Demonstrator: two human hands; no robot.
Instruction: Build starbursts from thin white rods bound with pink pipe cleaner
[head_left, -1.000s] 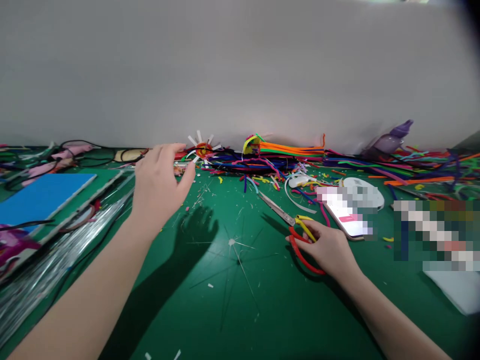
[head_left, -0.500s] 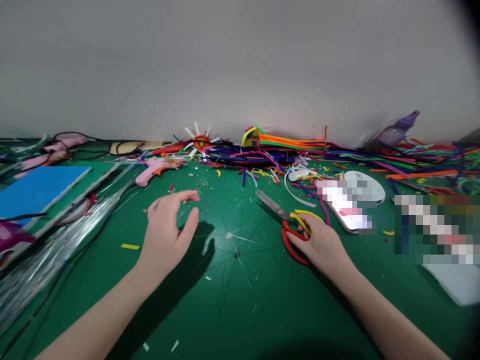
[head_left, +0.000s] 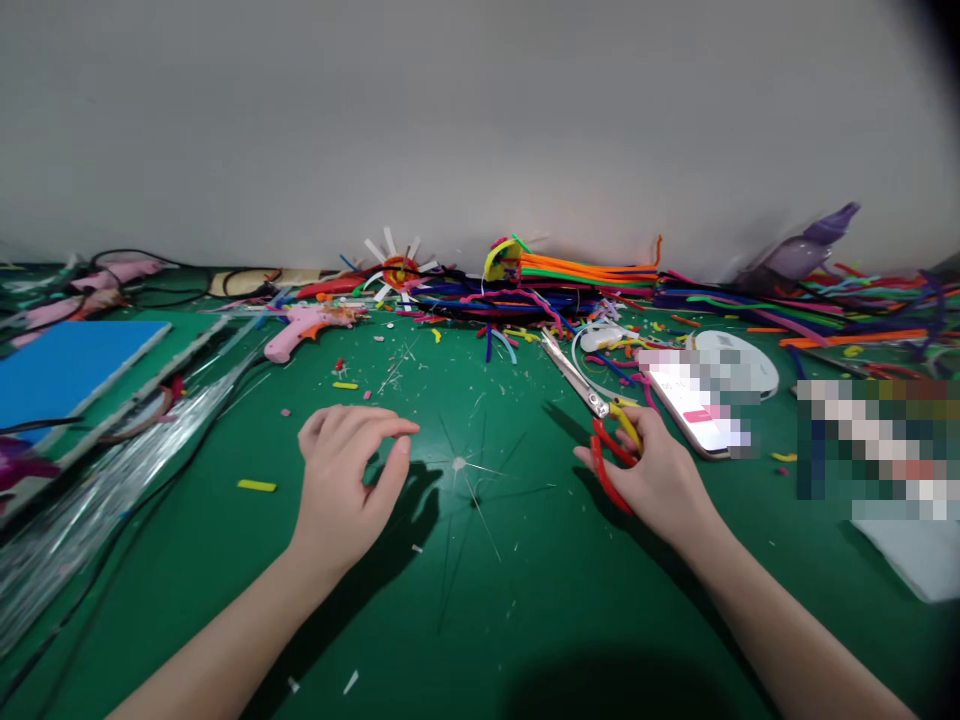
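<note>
In the middle of the green table is a starburst of thin clear strands (head_left: 460,464), with dark spoke-like shadows around it. Left of it hovers my left hand (head_left: 349,465), fingers loosely curved and the thumb slightly apart from the index finger; I see nothing in it. My right hand (head_left: 660,465), to the starburst's right, holds scissors (head_left: 576,378) by their red and yellow handles. Their metal blades lie together, pointing away and to the left. A yellow strip (head_left: 256,486) lies to the left of my left hand.
Pink glue guns (head_left: 300,332) with black cords and a blue board (head_left: 79,365) are on the left, beside clear plastic strips (head_left: 142,460). Colourful pipe cleaners (head_left: 592,268) line the wall. A phone (head_left: 686,405) and a white round device (head_left: 739,362) lie at right.
The scissors have turned to point farther away, and their blades are closer together. My right hand shifted slightly right. My left hand moved a little right and nearer, its thumb and index finger closer.
</note>
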